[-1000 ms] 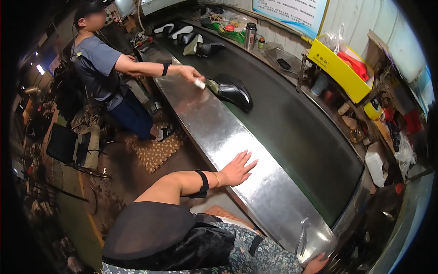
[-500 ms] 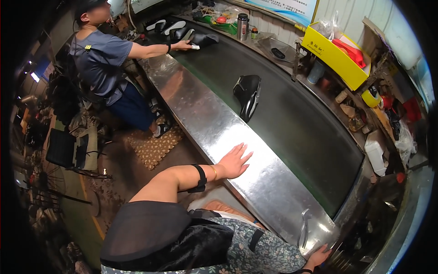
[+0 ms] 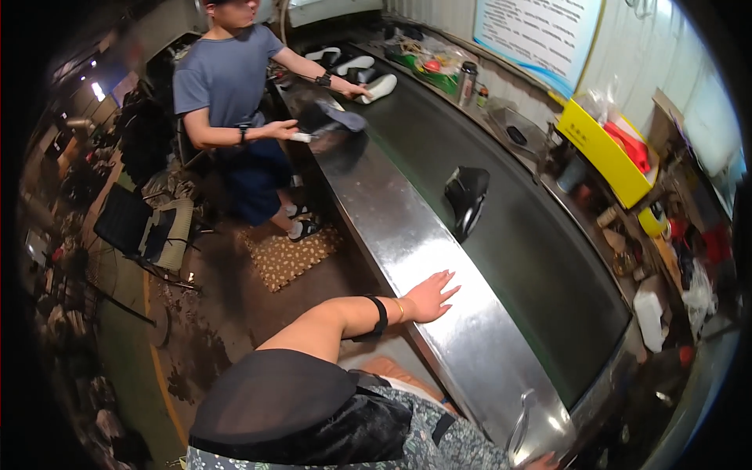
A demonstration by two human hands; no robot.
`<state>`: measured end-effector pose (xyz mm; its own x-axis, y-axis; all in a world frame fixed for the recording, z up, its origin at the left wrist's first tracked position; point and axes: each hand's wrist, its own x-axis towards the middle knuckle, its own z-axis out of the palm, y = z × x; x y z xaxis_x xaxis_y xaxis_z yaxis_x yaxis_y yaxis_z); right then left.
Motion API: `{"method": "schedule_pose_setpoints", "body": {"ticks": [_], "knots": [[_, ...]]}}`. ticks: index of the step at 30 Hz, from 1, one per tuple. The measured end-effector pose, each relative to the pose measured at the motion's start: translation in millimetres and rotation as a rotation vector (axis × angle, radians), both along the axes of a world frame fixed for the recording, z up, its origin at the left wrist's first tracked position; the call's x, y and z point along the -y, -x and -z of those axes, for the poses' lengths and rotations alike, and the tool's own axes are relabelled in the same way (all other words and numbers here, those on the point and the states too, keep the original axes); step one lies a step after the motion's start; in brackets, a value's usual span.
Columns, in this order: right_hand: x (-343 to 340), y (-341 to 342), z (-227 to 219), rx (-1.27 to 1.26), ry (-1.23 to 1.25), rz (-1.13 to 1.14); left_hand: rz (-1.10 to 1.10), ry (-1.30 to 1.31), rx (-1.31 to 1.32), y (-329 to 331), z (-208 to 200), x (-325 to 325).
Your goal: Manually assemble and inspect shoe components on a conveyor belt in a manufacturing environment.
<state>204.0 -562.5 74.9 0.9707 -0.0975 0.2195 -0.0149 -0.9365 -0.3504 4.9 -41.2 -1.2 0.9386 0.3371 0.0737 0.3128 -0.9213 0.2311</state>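
Note:
My left hand (image 3: 433,298) lies open on the shiny metal ledge (image 3: 392,223), palm down and fingers spread, holding nothing. At the ledge's near end, my right hand (image 3: 542,462) is cut off by the lower edge of the view; its visible fingers rest stretched at the corner with nothing seen in them. Just beside it lie metal pincers (image 3: 520,427). On the dark conveyor belt (image 3: 533,274), beyond my left hand, a black shoe (image 3: 468,200) lies apart from both my hands.
Across at the far left stands a person (image 3: 223,86), one hand at a white-soled shoe (image 3: 381,88), the other by a blurred dark shoe (image 3: 337,119) over the ledge. A yellow box (image 3: 607,153) stands on the right shelf. Behind me is a chair (image 3: 145,231).
The view has shifted, so the ledge and belt appear further right and lower. The person has turned toward the belt, reaching with both hands among the shoes. My left hand stays on the ledge.

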Motion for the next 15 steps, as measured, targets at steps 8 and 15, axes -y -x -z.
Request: {"method": "schedule_pose_setpoints", "body": {"ticks": [8,15], "knots": [[69.2,-47.6,103.7,-0.074,0.104,0.138,-0.574,0.621,0.321,-37.7,-31.2,-41.7],[75.4,-44.0,98.3,-0.061,0.132,0.144,-0.562,0.284,0.271,-152.2,-47.5,-163.5]]}}
